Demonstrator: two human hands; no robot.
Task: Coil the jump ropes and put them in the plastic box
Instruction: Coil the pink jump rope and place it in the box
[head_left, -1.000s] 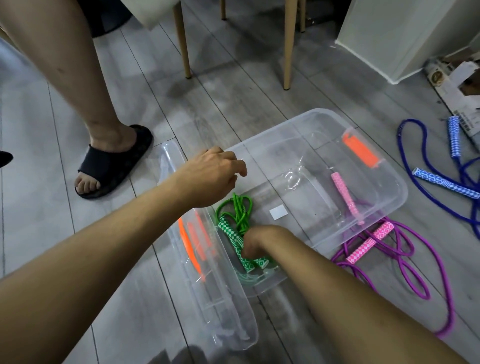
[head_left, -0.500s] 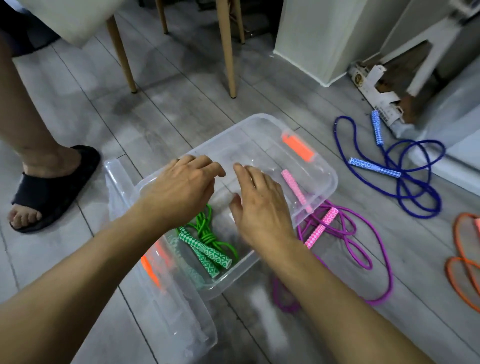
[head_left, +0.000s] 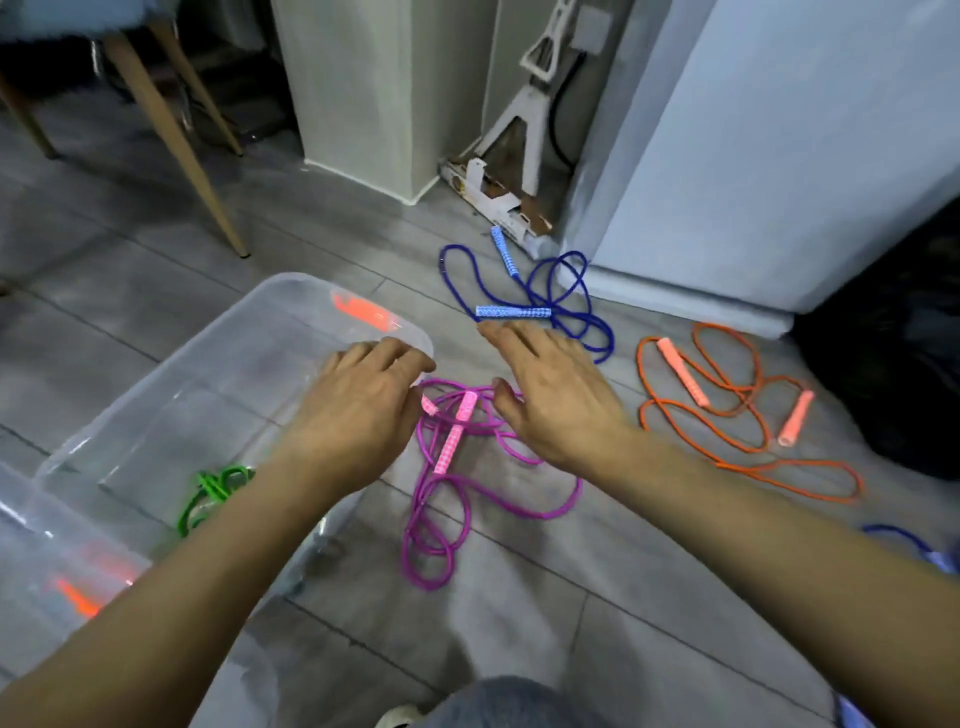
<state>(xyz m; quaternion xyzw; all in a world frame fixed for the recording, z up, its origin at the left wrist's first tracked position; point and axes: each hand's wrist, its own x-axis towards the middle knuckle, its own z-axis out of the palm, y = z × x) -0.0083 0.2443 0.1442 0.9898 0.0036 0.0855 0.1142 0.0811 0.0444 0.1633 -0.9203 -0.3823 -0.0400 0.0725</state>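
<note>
Purple cord lies loose on the floor just under both hands: the left hand (head_left: 358, 415) hovers by the plastic box (head_left: 156, 395) rim, fingers relaxed and holding nothing, and the right hand (head_left: 556, 400) reaches forward with fingers straight, empty too. Between them sits the purple jump rope (head_left: 467, 499) with its pink handles (head_left: 452, 436), uncoiled, just beside the box. 1 green jump rope (head_left: 213, 491) already rests coiled inside. Judging from this, the step is fetching the next rope; it calls for gathering the handles and looping the cord. Farther out lie the blue jump rope (head_left: 550, 301) and orange jump rope (head_left: 727, 415), both uncoiled.
</note>
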